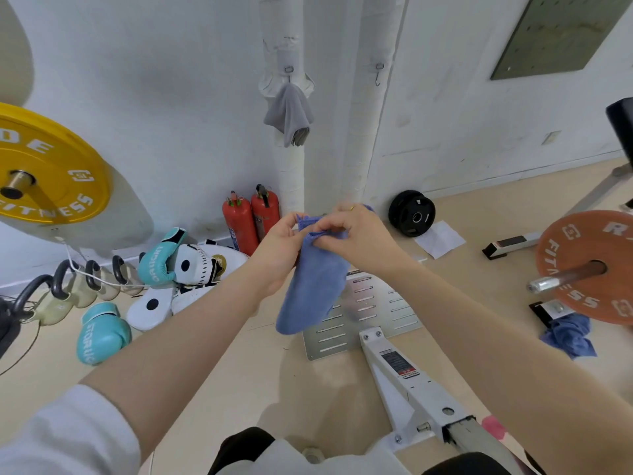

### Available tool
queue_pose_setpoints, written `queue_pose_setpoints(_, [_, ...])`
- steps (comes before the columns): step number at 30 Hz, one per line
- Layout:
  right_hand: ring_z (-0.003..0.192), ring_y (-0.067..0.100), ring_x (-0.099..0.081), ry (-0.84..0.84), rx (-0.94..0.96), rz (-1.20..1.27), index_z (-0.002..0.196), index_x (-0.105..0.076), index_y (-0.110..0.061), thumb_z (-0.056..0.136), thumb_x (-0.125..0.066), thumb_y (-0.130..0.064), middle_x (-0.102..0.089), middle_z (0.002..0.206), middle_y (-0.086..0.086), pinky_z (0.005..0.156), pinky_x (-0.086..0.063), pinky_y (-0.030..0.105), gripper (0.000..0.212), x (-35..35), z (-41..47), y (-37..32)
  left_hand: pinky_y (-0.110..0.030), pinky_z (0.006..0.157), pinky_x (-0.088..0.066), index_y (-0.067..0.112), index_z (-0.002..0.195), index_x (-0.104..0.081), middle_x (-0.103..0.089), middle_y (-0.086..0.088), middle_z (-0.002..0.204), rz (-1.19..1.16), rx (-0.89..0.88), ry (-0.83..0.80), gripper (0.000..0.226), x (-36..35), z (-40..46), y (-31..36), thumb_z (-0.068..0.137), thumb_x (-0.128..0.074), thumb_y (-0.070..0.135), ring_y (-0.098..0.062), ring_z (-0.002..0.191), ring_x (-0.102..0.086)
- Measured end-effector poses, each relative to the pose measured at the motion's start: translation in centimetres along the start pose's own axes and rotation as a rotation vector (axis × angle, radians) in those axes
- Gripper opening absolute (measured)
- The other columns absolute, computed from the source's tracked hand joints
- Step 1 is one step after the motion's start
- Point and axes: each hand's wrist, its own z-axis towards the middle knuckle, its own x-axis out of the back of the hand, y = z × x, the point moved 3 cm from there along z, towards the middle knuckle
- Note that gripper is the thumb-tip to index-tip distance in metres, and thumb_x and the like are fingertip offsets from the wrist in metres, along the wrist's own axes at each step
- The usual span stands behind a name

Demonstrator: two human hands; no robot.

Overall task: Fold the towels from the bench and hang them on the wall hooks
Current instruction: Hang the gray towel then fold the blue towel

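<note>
1. Both hands, left [279, 250] and right [356, 234], pinch the top edge of the blue towel [313, 286]; it hangs folded above the floor.
2. Grey towel [290, 114] hangs on the left wall hook [288, 70]; the right hook [379, 73] is bare.
3. Another blue towel [570, 334] lies crumpled on the floor, far right.

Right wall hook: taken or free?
Free. The right hook hangs bare; the left hook carries a grey towel.
</note>
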Motion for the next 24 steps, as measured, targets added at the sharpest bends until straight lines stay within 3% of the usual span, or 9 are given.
queue_pose_setpoints(2, [0.092,0.015,-0.047,0.040,0.059,-0.012,0.091,-0.074,-0.017,0.079,-0.069,-0.020,-0.047,0.086,-0.006,0.085,-0.038,0.026,0.014,-0.1,0.2,0.0,-0.015,0.052,-0.048,0.015,0.083,-0.050,-0.067,0.008,0.057,-0.038,-0.004,-0.005,0.014,-0.1,0.0,0.0,0.092,-0.052,0.005,-0.002,0.051,-0.059])
queue_pose_setpoints(5, [0.091,0.020,-0.052,0.001,0.136,-0.036,0.092,-0.072,-0.018,0.081,-0.059,-0.028,-0.059,0.087,-0.004,0.089,-0.039,0.034,0.019,-0.4,0.1,-0.3,-0.016,0.056,-0.049,0.015,0.085,-0.051,-0.067,0.009,0.060,-0.043,0.005,-0.026,0.014,-0.1,-0.3,0.0,0.093,-0.050,0.004,-0.004,0.055,-0.061])
queue_pose_setpoints(10, [0.084,0.013,-0.039,0.156,0.243,-0.217,0.095,-0.073,-0.024,0.087,-0.049,-0.036,-0.059,0.079,-0.015,0.087,-0.012,0.009,0.028,-0.6,-0.8,-1.0,-0.016,0.055,-0.049,0.016,0.078,-0.052,-0.064,0.008,0.058,-0.084,0.008,0.018,0.018,0.1,-0.5,0.2,0.093,-0.049,0.006,-0.007,0.057,-0.058])
queue_pose_setpoints(12, [0.082,0.017,-0.047,0.201,0.228,-0.258,0.093,-0.073,-0.024,0.087,-0.047,-0.037,-0.069,0.082,-0.008,0.082,-0.016,0.020,0.030,-0.6,-0.6,-1.0,-0.016,0.056,-0.050,0.015,0.079,-0.054,-0.065,0.006,0.061,-0.115,0.020,0.001,0.019,-0.1,-0.7,0.2,0.096,-0.047,0.015,-0.008,0.061,-0.060])
queue_pose_setpoints(14, [0.087,0.019,-0.056,0.144,0.154,-0.173,0.095,-0.072,-0.021,0.088,-0.049,-0.031,-0.072,0.089,-0.001,0.084,-0.027,0.028,0.026,-0.6,-0.3,-1.2,-0.016,0.062,-0.052,0.014,0.085,-0.059,-0.070,0.006,0.070,-0.122,0.044,-0.053,0.023,-0.3,-0.9,0.0,0.098,-0.042,0.022,-0.006,0.069,-0.066])
queue_pose_setpoints(16, [0.089,0.018,-0.059,0.120,0.120,-0.102,0.095,-0.070,-0.016,0.089,-0.054,-0.026,-0.071,0.092,0.002,0.081,-0.039,0.027,0.020,-0.4,0.0,-1.3,-0.018,0.068,-0.054,0.014,0.093,-0.064,-0.073,0.004,0.082,-0.129,0.042,-0.112,0.027,-0.5,-1.2,0.1,0.099,-0.038,0.019,-0.007,0.079,-0.068])
queue_pose_setpoints(20, [0.076,0.012,-0.050,0.160,-0.009,-0.093,0.086,-0.061,-0.018,0.084,-0.062,-0.033,-0.060,0.076,-0.001,0.065,-0.038,0.021,0.015,0.5,0.1,-0.9,-0.018,0.069,-0.054,0.012,0.099,-0.067,-0.074,0.002,0.089,-0.214,0.054,-0.171,0.032,-0.7,-1.6,0.7,0.099,-0.035,0.020,-0.010,0.087,-0.068])
queue_pose_setpoints(22, [0.074,0.015,-0.052,0.188,-0.084,-0.062,0.078,-0.052,-0.021,0.078,-0.066,-0.039,-0.054,0.068,-0.007,0.064,-0.041,0.025,0.023,0.8,0.1,-0.6,-0.019,0.075,-0.053,0.009,0.108,-0.064,-0.073,-0.001,0.098,-0.251,0.100,-0.194,0.044,-0.6,-1.7,0.8,0.100,-0.029,0.035,-0.012,0.096,-0.068])
queue_pose_setpoints(24, [0.074,0.018,-0.053,0.194,-0.131,-0.079,0.073,-0.049,-0.022,0.075,-0.067,-0.046,-0.051,0.064,-0.008,0.065,-0.044,0.033,0.030,1.1,0.0,-0.6,-0.021,0.081,-0.052,0.006,0.115,-0.059,-0.072,-0.003,0.103,-0.174,0.076,-0.181,0.043,-0.4,-1.7,0.9,0.095,-0.041,0.040,-0.015,0.102,-0.066])
